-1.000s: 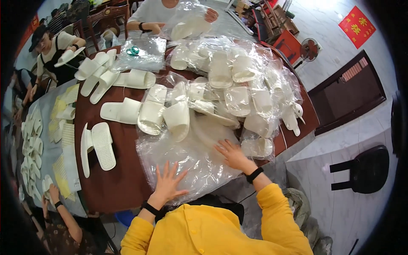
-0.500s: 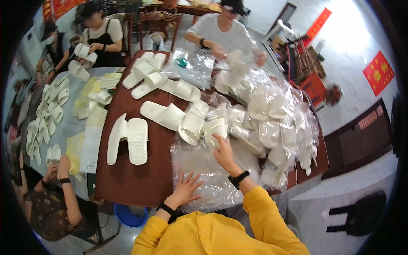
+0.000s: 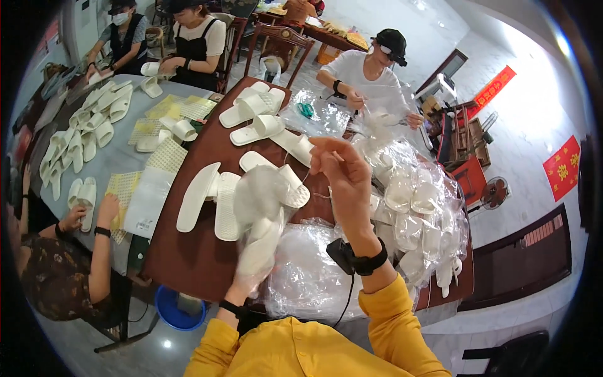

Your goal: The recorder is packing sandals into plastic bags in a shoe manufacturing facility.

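Note:
My left hand (image 3: 244, 284) is low at the table's front, its fingers covered by blur and plastic. It grips a bagged slipper (image 3: 260, 242), a pale shape in clear film, smeared by motion and reaching up over the table. My right hand (image 3: 344, 176) is raised over the middle, fingers loosely bent and apart, with nothing seen in it. Left of the bagged slipper, a pair of white slippers (image 3: 227, 207) lies on the brown table (image 3: 188, 267). Another white slipper (image 3: 292, 186) lies just beyond. Flat clear bags (image 3: 308, 267) are spread below my right hand.
Bagged slippers (image 3: 411, 198) are heaped at the right. Loose slippers (image 3: 251, 108) lie at the table's far side. A grey table (image 3: 119, 160) with slippers and yellow sheets adjoins on the left. A blue bucket (image 3: 179, 308) stands below. Several people work around the tables.
My left hand has gone from lying spread on the flat bags to the left, with the bagged slipper. My right hand has lifted off a slipper. The view has shifted.

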A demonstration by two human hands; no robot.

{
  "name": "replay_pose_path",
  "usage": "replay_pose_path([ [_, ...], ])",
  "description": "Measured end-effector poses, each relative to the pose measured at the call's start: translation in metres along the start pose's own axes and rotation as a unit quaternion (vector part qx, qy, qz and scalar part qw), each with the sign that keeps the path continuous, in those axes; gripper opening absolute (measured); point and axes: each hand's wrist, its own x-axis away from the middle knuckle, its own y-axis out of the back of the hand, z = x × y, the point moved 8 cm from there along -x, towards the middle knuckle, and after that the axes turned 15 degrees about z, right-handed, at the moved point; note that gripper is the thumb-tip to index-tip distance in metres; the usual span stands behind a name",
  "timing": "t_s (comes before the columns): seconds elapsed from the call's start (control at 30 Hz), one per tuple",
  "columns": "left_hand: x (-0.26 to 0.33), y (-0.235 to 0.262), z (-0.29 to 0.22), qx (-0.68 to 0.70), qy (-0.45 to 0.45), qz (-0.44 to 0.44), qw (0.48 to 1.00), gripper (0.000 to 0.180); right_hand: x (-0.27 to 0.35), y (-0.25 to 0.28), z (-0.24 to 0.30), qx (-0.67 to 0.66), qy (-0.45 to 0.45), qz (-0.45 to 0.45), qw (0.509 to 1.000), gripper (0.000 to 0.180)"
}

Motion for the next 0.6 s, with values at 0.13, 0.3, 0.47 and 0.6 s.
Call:
replay_pose_path([
  [0.13, 0.006, 0.012, -0.015, 0.093, -0.049, -0.008, 0.994, 0.059, -0.007, -0.038, -0.006, 0.050, -0.035, 0.080, 0.995, 0.026],
  [0.3, 0.009, 0.026, -0.012, 0.295, -0.044, -0.080, 0.951, 0.049, 0.070, -0.112, -0.059, 0.262, -0.123, 0.318, 0.903, 0.042],
  [0.47, 0.023, 0.049, -0.022, 0.074, -0.042, -0.219, 0.972, 0.056, 0.131, -0.129, -0.095, 0.380, -0.108, 0.364, 0.843, 0.065],
  [0.6, 0.057, 0.006, -0.086, 0.138, -0.142, -0.285, 0.938, 0.075, 0.175, -0.076, -0.131, 0.249, -0.203, 0.278, 0.905, 0.068],
])
